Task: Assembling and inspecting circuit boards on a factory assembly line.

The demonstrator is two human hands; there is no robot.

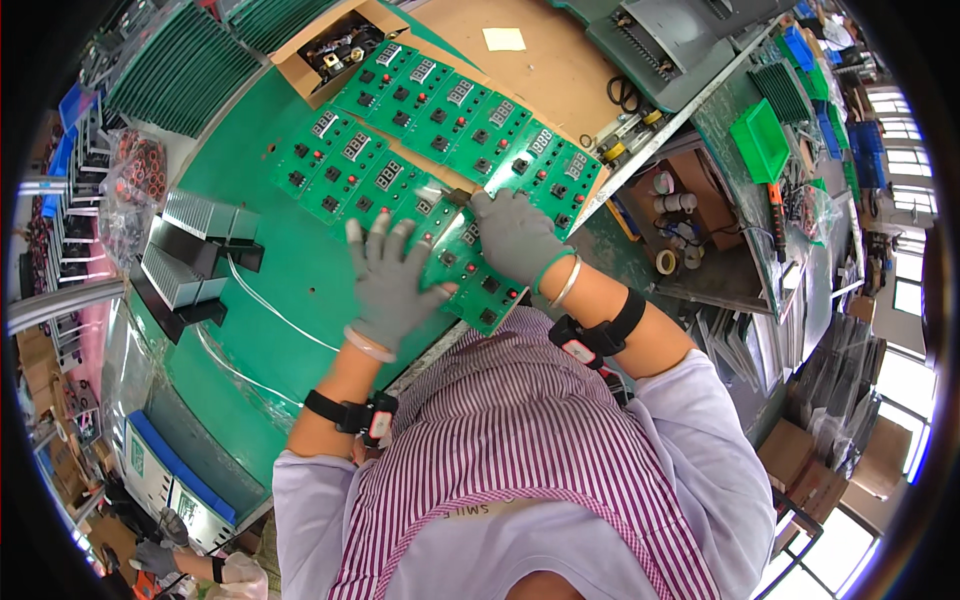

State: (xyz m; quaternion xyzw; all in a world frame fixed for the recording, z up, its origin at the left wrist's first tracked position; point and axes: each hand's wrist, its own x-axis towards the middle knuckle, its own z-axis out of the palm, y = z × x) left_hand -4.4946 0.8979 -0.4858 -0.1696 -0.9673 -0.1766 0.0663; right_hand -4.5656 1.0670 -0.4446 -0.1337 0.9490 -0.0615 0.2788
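Green circuit boards [388, 178] with digit displays, black buttons and small red parts lie in rows on the green table. My left hand [392, 285], in a grey glove, rests with its fingers spread over the near row; its thumb touches the edge of the nearest board [470, 272]. My right hand [522, 240], gloved as well, is closed over the far side of that board. At its fingertips is a small dark brownish part [458, 197], too small to name. The fingers' undersides are hidden.
A cardboard box of small parts [345, 55] stands behind the boards. Finned metal heat sinks [195, 250] with white wires are at the left. Scissors [623, 94] lie at the back right, near a green bin [760, 140]. Another person's gloved hand [155, 556] shows at lower left.
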